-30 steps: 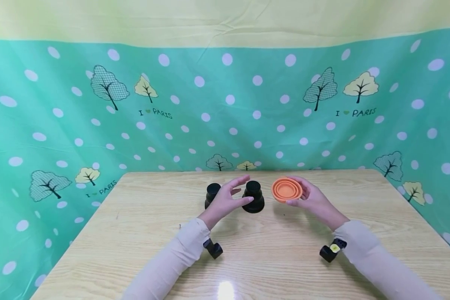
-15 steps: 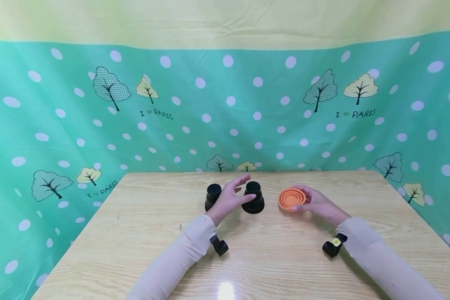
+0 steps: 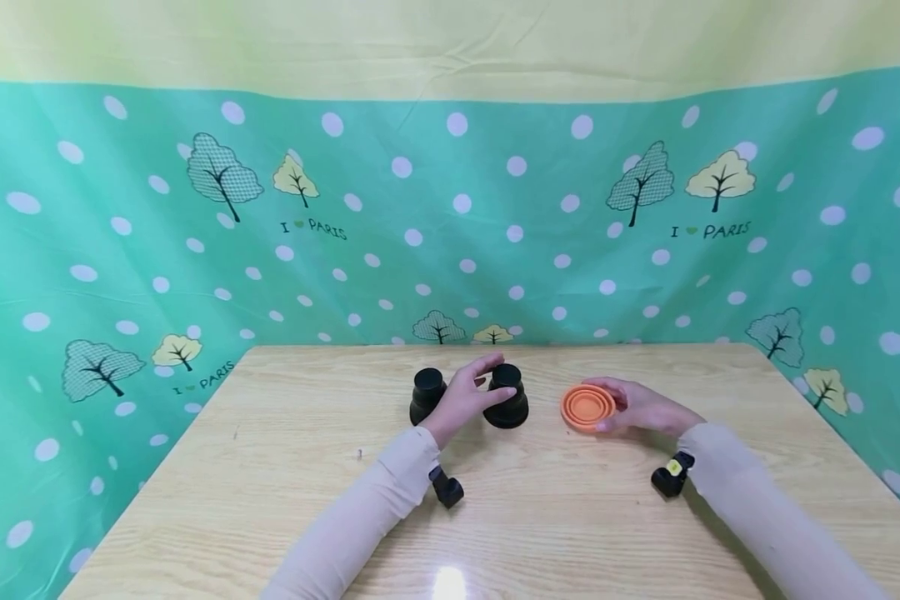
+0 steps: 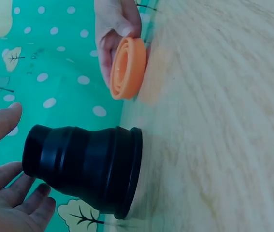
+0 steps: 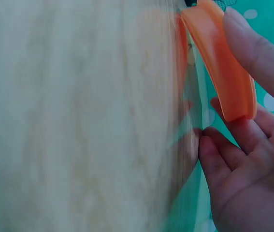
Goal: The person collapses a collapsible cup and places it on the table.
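My right hand (image 3: 641, 408) holds an orange collapsible cup (image 3: 588, 408), folded flat into concentric rings, between thumb and fingers at its right edge. In the right wrist view the folded cup (image 5: 223, 63) is slightly tilted, its lower edge close above the table. My left hand (image 3: 468, 396) stands around the left side of a black stepped cup (image 3: 508, 404), upside down with its wide rim on the table. In the left wrist view the thumb is apart from this black cup (image 4: 86, 166), and the fingers lie by its narrow end; contact is unclear.
A second black stepped cup (image 3: 427, 395) stands upside down just left of my left hand, partly hidden by it. The wooden table (image 3: 540, 533) ends at a green dotted curtain (image 3: 375, 275) behind.
My right hand has moved the orange folded cup a little right and down toward the table. The left hand has barely shifted, and both black cups stay in place.
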Tool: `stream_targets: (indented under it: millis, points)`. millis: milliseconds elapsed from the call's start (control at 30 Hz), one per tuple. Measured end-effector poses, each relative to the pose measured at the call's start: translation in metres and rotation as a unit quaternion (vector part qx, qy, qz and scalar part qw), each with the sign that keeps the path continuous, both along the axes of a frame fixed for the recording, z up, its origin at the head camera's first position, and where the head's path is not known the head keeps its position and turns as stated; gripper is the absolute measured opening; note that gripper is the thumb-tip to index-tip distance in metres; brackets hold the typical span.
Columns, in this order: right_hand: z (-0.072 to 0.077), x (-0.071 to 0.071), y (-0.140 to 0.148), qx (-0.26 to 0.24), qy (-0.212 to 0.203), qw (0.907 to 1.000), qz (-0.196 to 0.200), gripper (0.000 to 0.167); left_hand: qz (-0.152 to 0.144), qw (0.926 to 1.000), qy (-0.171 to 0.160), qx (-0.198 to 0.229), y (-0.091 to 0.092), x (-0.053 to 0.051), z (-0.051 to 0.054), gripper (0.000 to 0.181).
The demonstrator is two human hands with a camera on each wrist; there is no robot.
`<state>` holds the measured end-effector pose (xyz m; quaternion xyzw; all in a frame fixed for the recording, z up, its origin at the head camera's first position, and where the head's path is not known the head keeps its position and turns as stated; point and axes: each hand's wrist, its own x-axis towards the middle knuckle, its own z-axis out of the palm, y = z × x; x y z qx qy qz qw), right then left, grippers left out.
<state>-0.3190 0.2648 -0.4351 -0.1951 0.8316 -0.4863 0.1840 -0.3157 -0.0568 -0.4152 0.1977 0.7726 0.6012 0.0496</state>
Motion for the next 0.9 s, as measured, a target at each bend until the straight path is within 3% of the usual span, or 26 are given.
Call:
stream_targets:
  millis: [200,467,700,833,900]
  points:
    - [-0.002,-0.003,0.004,0.011,-0.010,0.9999,0.007,0.087,0.004,1.0000,0.001,-0.005,0.001,-0.003,0.000,0.058]
    - [-0.005,-0.006,0.006,-0.021,-0.007,0.9994,0.026,0.083,0.014,0.9994,0.019,-0.025,0.003,-0.005,-0.002,0.052]
    - [-0.008,-0.007,0.008,-0.044,-0.006,0.9983,0.038,0.084,0.017,0.9995,0.020,-0.016,0.004,-0.007,-0.004,0.049]
    - [-0.008,-0.007,0.008,-0.047,-0.004,0.9983,0.033,0.085,0.007,0.9998,0.017,0.001,0.003,0.002,0.008,0.048]
    - [-0.009,-0.007,0.007,-0.048,-0.005,0.9985,0.026,0.086,0.004,0.9998,0.018,0.007,0.001,0.004,0.008,0.048]
